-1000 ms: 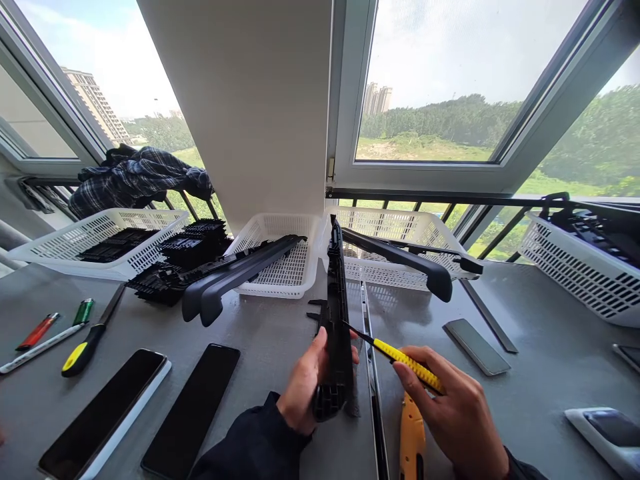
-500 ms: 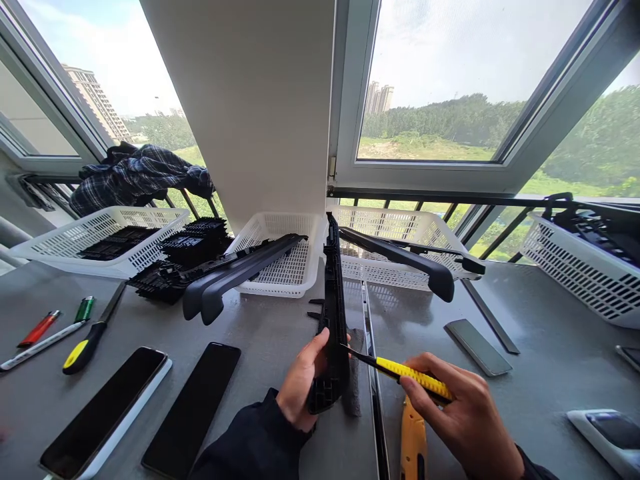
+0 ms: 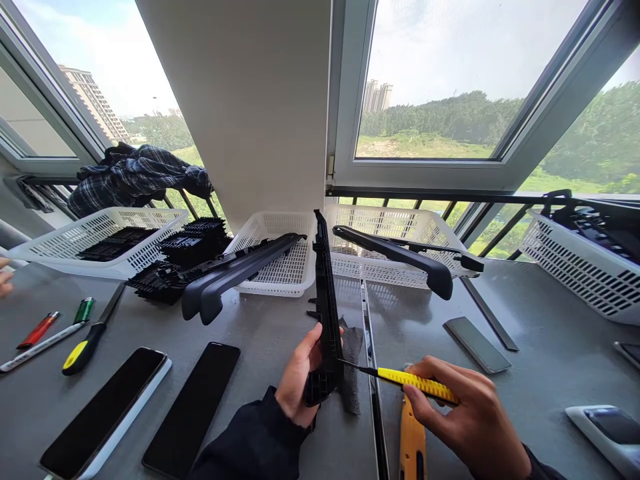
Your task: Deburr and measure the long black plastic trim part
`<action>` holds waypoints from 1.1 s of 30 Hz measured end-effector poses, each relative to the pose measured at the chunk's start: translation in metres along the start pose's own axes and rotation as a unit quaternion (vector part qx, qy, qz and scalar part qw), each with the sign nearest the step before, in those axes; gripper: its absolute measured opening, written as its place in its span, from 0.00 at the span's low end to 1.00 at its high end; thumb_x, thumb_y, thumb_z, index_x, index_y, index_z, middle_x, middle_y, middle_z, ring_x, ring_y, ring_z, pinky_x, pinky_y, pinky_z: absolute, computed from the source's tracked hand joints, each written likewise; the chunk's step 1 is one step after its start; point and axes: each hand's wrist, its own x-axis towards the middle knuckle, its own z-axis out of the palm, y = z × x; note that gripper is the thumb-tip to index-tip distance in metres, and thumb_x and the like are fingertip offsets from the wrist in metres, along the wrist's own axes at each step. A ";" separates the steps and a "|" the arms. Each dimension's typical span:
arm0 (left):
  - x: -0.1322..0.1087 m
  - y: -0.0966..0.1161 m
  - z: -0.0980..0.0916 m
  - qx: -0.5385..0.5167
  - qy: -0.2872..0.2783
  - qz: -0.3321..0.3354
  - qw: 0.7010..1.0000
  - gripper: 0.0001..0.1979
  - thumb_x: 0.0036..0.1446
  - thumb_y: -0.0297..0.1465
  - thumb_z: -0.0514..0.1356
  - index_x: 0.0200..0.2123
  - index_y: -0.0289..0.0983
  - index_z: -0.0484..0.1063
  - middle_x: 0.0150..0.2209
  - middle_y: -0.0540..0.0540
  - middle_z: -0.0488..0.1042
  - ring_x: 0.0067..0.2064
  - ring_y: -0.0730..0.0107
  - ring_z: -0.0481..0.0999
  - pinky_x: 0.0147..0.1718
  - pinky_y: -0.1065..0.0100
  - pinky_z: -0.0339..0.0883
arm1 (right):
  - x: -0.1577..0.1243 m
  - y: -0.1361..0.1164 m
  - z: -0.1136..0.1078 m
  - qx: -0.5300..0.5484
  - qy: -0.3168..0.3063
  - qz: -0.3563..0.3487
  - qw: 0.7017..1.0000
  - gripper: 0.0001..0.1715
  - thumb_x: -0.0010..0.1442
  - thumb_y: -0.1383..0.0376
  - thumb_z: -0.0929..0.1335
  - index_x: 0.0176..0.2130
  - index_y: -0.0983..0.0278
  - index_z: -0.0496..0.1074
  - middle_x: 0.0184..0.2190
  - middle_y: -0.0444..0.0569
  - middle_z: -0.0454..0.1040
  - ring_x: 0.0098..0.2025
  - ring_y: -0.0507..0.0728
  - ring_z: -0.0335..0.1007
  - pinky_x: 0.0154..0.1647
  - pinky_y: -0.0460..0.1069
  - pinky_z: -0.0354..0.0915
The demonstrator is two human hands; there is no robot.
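Note:
My left hand [image 3: 300,377] is wrapped round the near end of a long black plastic trim part [image 3: 327,300], which points away from me with its ribbed, hollow side showing. In my right hand [image 3: 467,407] is a slim craft knife [image 3: 417,385] with a yellow textured handle. Its thin dark blade reaches left to the right edge of the trim part, low down near my left fingers. A dark grey cloth [image 3: 353,373] lies on the table just right of the part. Under my right hand lies an orange-yellow tool [image 3: 413,437], partly covered.
White baskets [image 3: 273,288] line the back, with curved black trim parts [image 3: 245,273] resting across two of them. Stacked black pieces [image 3: 193,243], a screwdriver [image 3: 85,350] and two phones [image 3: 193,407] are at left. Another person's hand [image 3: 5,277] shows at the left edge.
The trim part has tilted, its far end shifting left. The knife tip has moved down along its edge, towards me. Another person's hand has come in at the left edge.

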 end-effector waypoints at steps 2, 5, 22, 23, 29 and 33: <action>0.000 0.000 -0.001 -0.001 -0.007 0.001 1.000 0.20 0.74 0.36 0.55 0.39 0.28 0.81 0.28 0.47 0.74 0.24 0.75 0.72 0.21 0.71 0.64 | -0.001 0.002 0.001 -0.006 -0.017 -0.010 1.000 0.14 0.68 0.59 0.69 0.30 0.60 0.75 0.23 0.43 0.75 0.21 0.52 0.69 0.24 0.47 0.64; -0.001 0.000 -0.002 -0.003 -0.006 0.000 1.000 0.19 0.73 0.36 0.56 0.41 0.28 0.82 0.29 0.47 0.75 0.25 0.74 0.73 0.22 0.71 0.65 | -0.001 0.003 0.001 -0.010 -0.009 -0.007 1.000 0.15 0.68 0.58 0.69 0.31 0.60 0.76 0.24 0.44 0.76 0.22 0.53 0.70 0.24 0.47 0.64; 0.005 -0.003 -0.012 -0.021 -0.064 0.013 0.998 0.16 0.64 0.40 0.66 0.40 0.29 0.82 0.30 0.47 0.74 0.27 0.75 0.70 0.23 0.72 0.63 | -0.007 0.000 -0.003 -0.002 -0.020 0.024 1.000 0.12 0.63 0.59 0.69 0.29 0.59 0.74 0.24 0.45 0.77 0.24 0.55 0.71 0.27 0.49 0.67; 0.005 -0.002 -0.012 -0.023 -0.064 0.013 0.998 0.16 0.64 0.40 0.67 0.40 0.29 0.82 0.30 0.47 0.74 0.27 0.75 0.70 0.23 0.73 0.63 | -0.007 0.000 -0.003 -0.002 -0.017 0.023 1.000 0.12 0.63 0.58 0.69 0.29 0.59 0.74 0.24 0.45 0.77 0.24 0.55 0.72 0.27 0.49 0.67; 0.004 -0.003 -0.010 -0.011 -0.027 0.015 0.999 0.17 0.68 0.39 0.63 0.40 0.29 0.83 0.30 0.47 0.76 0.28 0.74 0.73 0.27 0.73 0.67 | -0.004 0.001 0.001 0.002 0.027 0.042 0.999 0.16 0.66 0.54 0.70 0.30 0.60 0.75 0.23 0.43 0.76 0.21 0.53 0.70 0.25 0.47 0.66; 0.002 -0.012 -0.011 0.034 -0.035 0.042 0.998 0.21 0.60 0.44 0.70 0.44 0.31 0.83 0.38 0.44 0.81 0.36 0.69 0.78 0.35 0.72 0.72 | -0.004 -0.003 0.008 0.013 0.038 0.063 0.997 0.19 0.70 0.51 0.68 0.32 0.60 0.77 0.23 0.43 0.77 0.20 0.52 0.68 0.23 0.46 0.65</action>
